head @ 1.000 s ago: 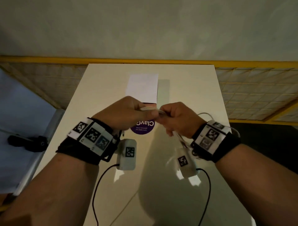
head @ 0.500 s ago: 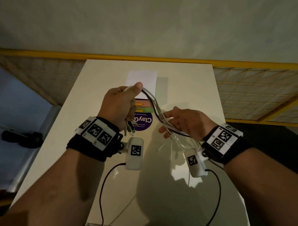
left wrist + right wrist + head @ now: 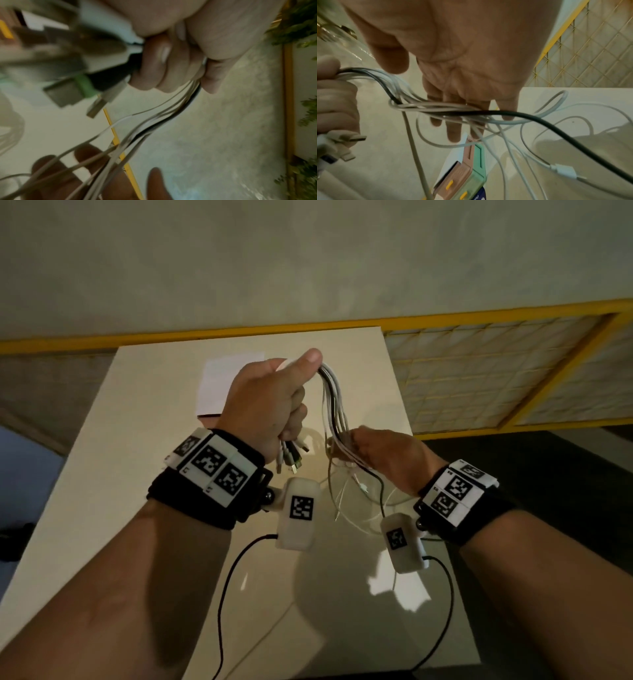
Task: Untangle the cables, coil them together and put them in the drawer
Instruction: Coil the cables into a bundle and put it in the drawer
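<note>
While the cables (image 3: 331,402) hang in a bunch above the middle of the table (image 3: 144,419), mostly white with one black, the left hand (image 3: 270,402) is fisted around them, thumb on top, plugs (image 3: 291,458) dangling below. Lower down, the right hand (image 3: 383,455) has straight fingers (image 3: 453,134) threaded among the strands, gripping none. Loose ends trail onto the tabletop. A small drawer box (image 3: 467,174) sits beneath, toward the far edge.

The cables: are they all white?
No: among the white cables, one black cable runs across the open right hand and into the left hand.
</note>
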### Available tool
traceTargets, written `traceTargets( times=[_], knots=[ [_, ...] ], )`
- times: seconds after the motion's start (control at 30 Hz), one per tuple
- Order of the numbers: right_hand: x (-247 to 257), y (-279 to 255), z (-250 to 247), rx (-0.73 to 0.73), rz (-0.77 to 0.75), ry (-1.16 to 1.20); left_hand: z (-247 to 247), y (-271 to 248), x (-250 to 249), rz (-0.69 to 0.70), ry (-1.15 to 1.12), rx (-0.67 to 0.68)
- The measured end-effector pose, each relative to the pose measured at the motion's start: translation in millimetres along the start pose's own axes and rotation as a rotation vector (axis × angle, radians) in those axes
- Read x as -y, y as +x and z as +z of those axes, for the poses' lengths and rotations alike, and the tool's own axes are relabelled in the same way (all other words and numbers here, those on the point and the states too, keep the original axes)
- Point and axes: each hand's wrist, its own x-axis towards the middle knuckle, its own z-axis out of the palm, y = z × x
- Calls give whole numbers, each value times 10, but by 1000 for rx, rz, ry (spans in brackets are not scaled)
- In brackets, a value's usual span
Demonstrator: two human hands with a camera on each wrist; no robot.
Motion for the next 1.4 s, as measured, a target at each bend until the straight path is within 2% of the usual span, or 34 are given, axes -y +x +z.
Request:
traceTargets(
  times=[0.1,0.17,0.27,0.37,0.43,0.53,0.57,0.67,0.73,0.9,1.03,1.2,1.3,1.33,1.4],
  knots=[
    [173,-88,-112,-97,-28,104,142,-40,-76,12,75,57],
    [370,-107,-168,-117,-181,125,186,-74,-112,12,139,112],
    [659,-95,-156,-40,-379,60,226,-134,-131,-8,331,169],
    [806,-46,-11,-57,-432,-108,183,-177,-159,-8,399,179],
    [777,-18,70,-76,-378,-186,122,-193,-184,13,397,141],
    [628,36,164,-48,-243,-161,63,-271,-135,43,448,70],
    [590,58,173,-56,-204,-183,41,-303,-116,49,405,54],
    [411,171,78,-160,-67,-475,-95,-367,-108,59,153,44],
    [264,212,-32,-210,-10,-607,-188,-367,-130,77,68,37],
    [-32,141,-213,-245,111,-658,-248,-350,-114,65,-13,-63],
    [-220,35,-353,-261,192,-571,-254,-286,-109,51,-112,-116],
    [-404,-108,-484,-263,215,-294,-233,-162,-150,3,-183,-152],
    [-421,-136,-525,-256,177,-364,-268,-97,-146,-13,-202,-187],
    [-412,-141,-536,-237,149,-296,-280,-81,-139,-16,-209,-198],
    [-422,-126,-566,-182,115,-9,-310,-56,-110,-25,-216,-216]
  ],
)
